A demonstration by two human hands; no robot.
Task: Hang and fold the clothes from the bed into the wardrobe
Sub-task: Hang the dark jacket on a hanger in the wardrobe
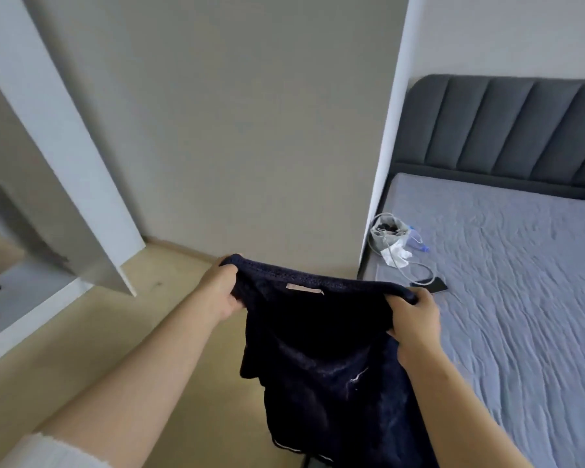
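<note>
both hands, left (pixel 222 288) and right (pixel 414 324), grasp the waistband of dark shorts (pixel 321 352) hanging below the fingers; folding not yet started, wardrobe step remains.

Left hand (pixel 221 291) and right hand (pixel 416 320) grip, arms outstretched.

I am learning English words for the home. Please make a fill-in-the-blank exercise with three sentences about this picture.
1. The left hand holds the navy garment; the right hand holds it on the side nearer the ____.
2. A black ____ lies on the mattress beside a white cable.
3. The padded headboard is dark ____.
Missing words: bed; phone; grey.
</note>
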